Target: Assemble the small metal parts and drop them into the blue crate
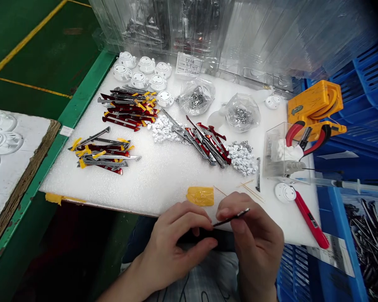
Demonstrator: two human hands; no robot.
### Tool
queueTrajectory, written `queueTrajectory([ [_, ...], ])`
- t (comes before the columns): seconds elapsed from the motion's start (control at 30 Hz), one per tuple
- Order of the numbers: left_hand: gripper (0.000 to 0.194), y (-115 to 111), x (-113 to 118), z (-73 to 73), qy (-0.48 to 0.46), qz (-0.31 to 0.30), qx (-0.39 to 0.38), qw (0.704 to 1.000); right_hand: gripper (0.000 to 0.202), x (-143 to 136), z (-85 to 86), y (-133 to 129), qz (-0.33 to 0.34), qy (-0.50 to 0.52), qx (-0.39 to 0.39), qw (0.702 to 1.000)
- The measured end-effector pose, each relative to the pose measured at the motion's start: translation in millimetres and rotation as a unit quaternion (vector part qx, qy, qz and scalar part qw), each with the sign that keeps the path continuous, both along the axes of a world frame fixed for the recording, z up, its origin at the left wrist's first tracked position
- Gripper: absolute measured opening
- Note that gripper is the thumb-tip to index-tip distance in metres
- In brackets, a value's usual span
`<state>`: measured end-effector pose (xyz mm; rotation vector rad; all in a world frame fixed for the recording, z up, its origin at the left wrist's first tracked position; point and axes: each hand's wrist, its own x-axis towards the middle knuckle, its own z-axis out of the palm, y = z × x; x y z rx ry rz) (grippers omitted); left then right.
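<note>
My right hand (255,239) pinches a thin dark metal strip (231,218) with a shiny end between thumb and fingers, above the table's front edge. Against the strip's left end rest the fingertips of my left hand (179,243); its thumb is spread apart below. Just beyond lies a flat yellow piece (200,196), apparently tape, with thin tan sticks (252,192) to its right. Farther back are a pile of red and silver strips (208,142), small white pieces (243,159) and a single silver strip (258,174).
Yellow-taped strips (103,151) lie left, more (129,107) behind them. White round parts (138,79) and bags of small metal parts (197,98) stand at the back. Right: a clear box (272,157) with red-handled pliers (308,136), a yellow tape dispenser (315,105), a red-handled tool (310,218), a syringe (349,184).
</note>
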<state>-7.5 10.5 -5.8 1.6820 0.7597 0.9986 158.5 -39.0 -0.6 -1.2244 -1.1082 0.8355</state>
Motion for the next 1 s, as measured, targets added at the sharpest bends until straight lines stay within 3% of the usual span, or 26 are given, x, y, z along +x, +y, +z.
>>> queueTrajectory([
  [0.1, 0.008, 5, -2, 3.3, -0.027, 0.030, -0.032, 0.999, 0.012, -2, 1.3, -1, 0.025, 0.110, -0.028, 0.993],
  [0.2, 0.009, 10, 1, 7.1, -0.049, 0.061, -0.069, 0.994, 0.021, -3, 3.2, 3, 0.098, 0.227, -0.067, 0.967],
  [0.3, 0.015, 16, 5, 12.5, -0.053, 0.029, -0.124, 0.990, 0.027, -5, 4.7, 7, 0.174, 0.316, -0.103, 0.927],
  [0.47, 0.012, 23, 9, 17.2, -0.065, -0.024, -0.150, 0.986, 0.024, -7, 0.4, 5, 0.216, 0.371, -0.127, 0.894],
  [0.57, 0.007, 23, 9, 14.8, -0.083, -0.002, -0.149, 0.985, 0.017, -5, -2.1, -1, 0.176, 0.291, -0.103, 0.935],
  [0.67, 0.008, 20, 9, 12.5, -0.088, 0.040, -0.137, 0.986, 0.017, -2, 0.3, -5, 0.100, 0.086, -0.063, 0.989],
  [0.8, 0.003, 16, 11, 13.4, -0.106, 0.056, -0.128, 0.985, 0.023, 1, 6.9, -4, 0.074, -0.077, -0.032, 0.994],
  [1.0, 0.014, 12, 10, 18.7, -0.101, 0.057, -0.105, 0.988, 0.028, 0, 8.2, -5, 0.068, -0.120, 0.002, 0.990],
])
